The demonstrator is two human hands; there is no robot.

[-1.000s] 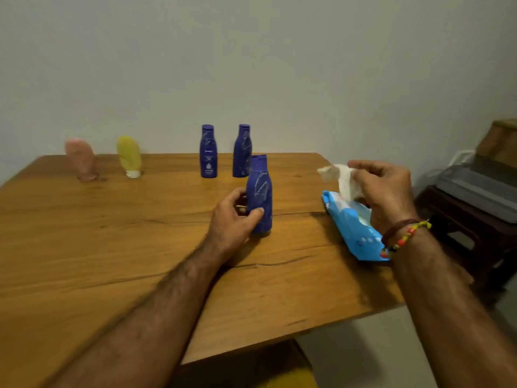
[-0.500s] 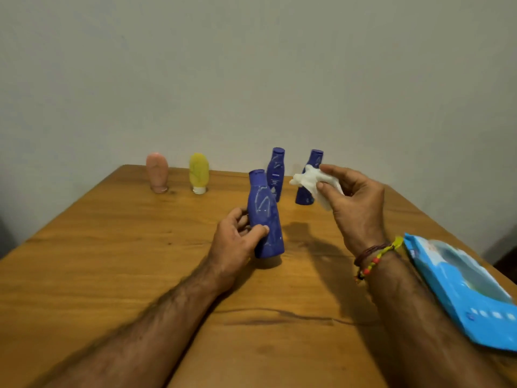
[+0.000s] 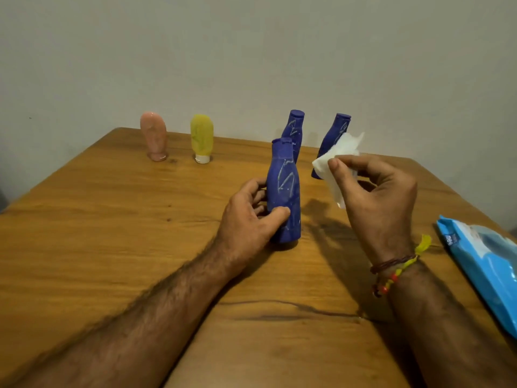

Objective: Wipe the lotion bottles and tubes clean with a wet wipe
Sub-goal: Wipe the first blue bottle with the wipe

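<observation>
My left hand (image 3: 251, 217) grips a blue lotion bottle (image 3: 284, 189) that stands upright on the wooden table (image 3: 112, 233); white smears run down its front. My right hand (image 3: 377, 197) pinches a crumpled white wet wipe (image 3: 335, 158) just to the right of that bottle, not touching it. Two more blue bottles stand behind: one (image 3: 293, 130) partly hidden by the held bottle, the other (image 3: 334, 135) partly behind the wipe. A pink tube (image 3: 154, 138) and a yellow tube (image 3: 202, 138) stand cap-down at the far left.
A blue wet-wipe pack (image 3: 486, 270) lies at the table's right edge, beside my right forearm. A plain wall rises behind the table. A dark crack in the wood runs across the near middle.
My right hand has lifted the wipe from the pack and carried it left, close to the held bottle. The camera view has swung left, so the pack now sits at the right edge.
</observation>
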